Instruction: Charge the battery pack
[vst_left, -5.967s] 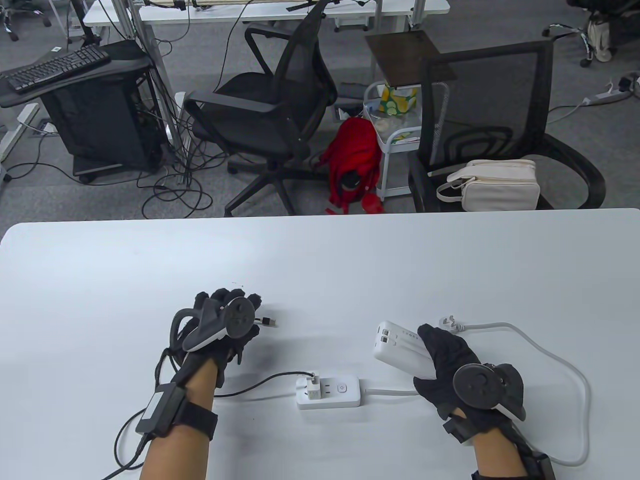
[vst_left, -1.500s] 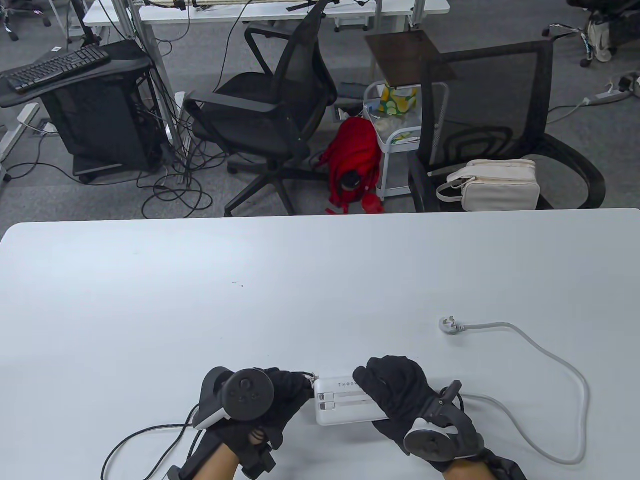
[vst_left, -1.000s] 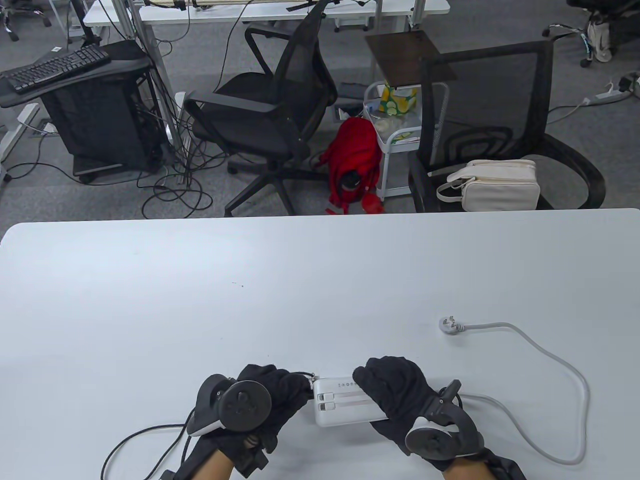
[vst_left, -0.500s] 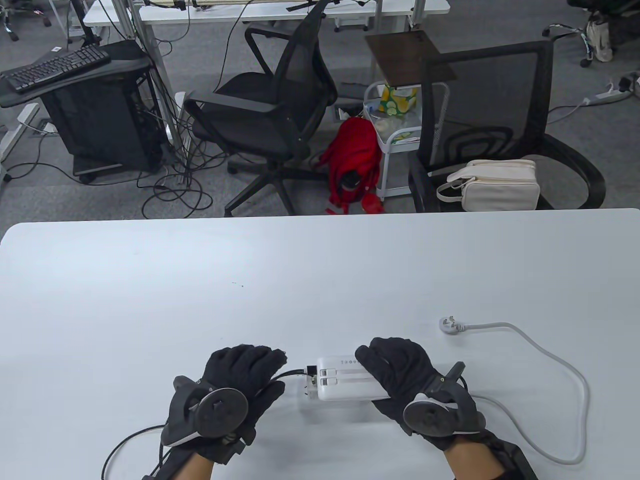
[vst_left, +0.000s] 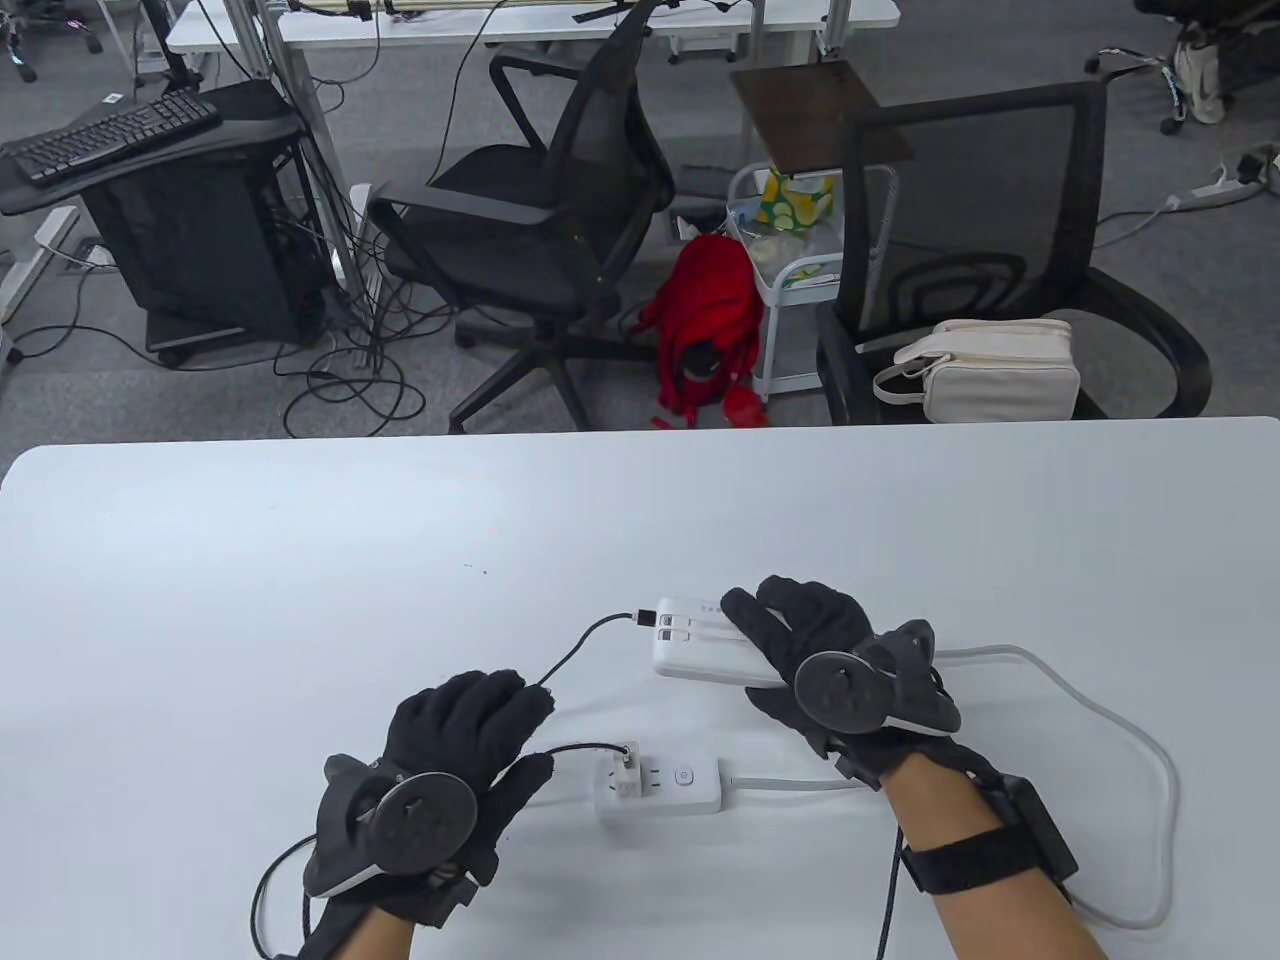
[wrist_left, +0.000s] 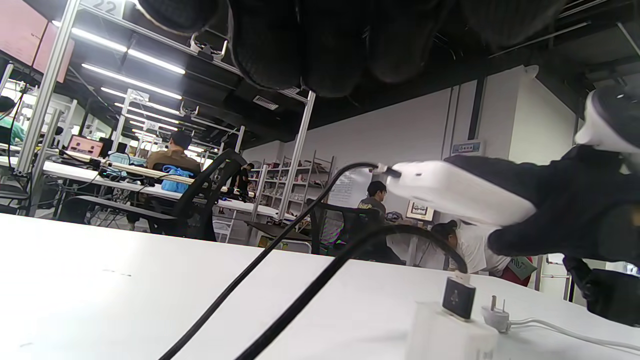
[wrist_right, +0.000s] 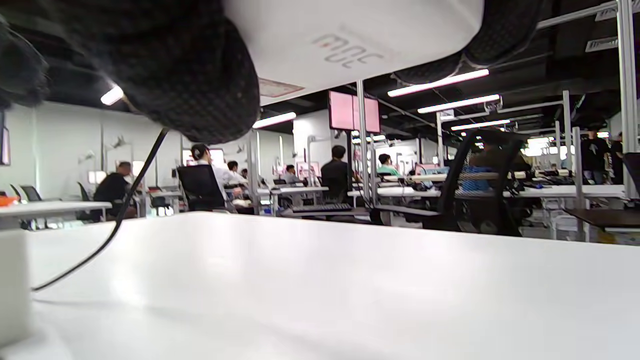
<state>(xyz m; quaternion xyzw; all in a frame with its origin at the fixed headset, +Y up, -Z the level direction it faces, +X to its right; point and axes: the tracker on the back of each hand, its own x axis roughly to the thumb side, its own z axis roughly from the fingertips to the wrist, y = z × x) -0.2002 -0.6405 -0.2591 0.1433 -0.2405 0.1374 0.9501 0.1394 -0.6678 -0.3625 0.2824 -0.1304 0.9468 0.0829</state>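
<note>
My right hand (vst_left: 790, 625) grips the white battery pack (vst_left: 695, 645) and holds it a little above the table; the pack also shows in the left wrist view (wrist_left: 455, 192) and the right wrist view (wrist_right: 350, 35). A black cable (vst_left: 580, 645) is plugged into the pack's left end. It loops past my left hand to the charger adapter (vst_left: 626, 780) in the white power strip (vst_left: 675, 790). My left hand (vst_left: 480, 715) lies palm down and holds nothing, with its fingertips beside the cable.
The power strip's white cord (vst_left: 1130, 725) curves round the right side of the table. Its own plug (wrist_left: 495, 312) lies loose on the table behind my right hand. Office chairs and a white bag (vst_left: 990, 370) stand beyond the far edge.
My right hand has carried the battery pack away from me, with the cable plugged in, uncovering the power strip. My left hand has let go of the cable and drawn back to the left.
</note>
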